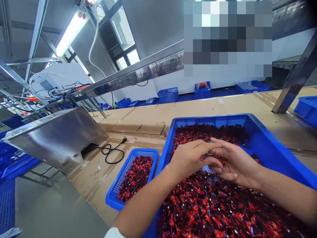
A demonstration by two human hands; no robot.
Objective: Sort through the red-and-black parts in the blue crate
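Note:
My left hand [190, 157] and my right hand [237, 163] meet above a large blue bin [269, 138], with the fingers of both curled towards each other. Each hand is closed in a pinch. What sits between the fingertips is too small and too covered to make out; a bit of red shows there. Below them the bin holds a great heap of small glossy red and black parts [203, 208]. Part of its floor shows bare at the back right.
Left of the bin stands a smaller blue basket [112, 195] with similar parts [137, 173]. A black power cord [112, 155] lies coiled on the cardboard-covered table [148, 115]. A metal housing [56, 138] stands at left, a metal post [294, 76] at right.

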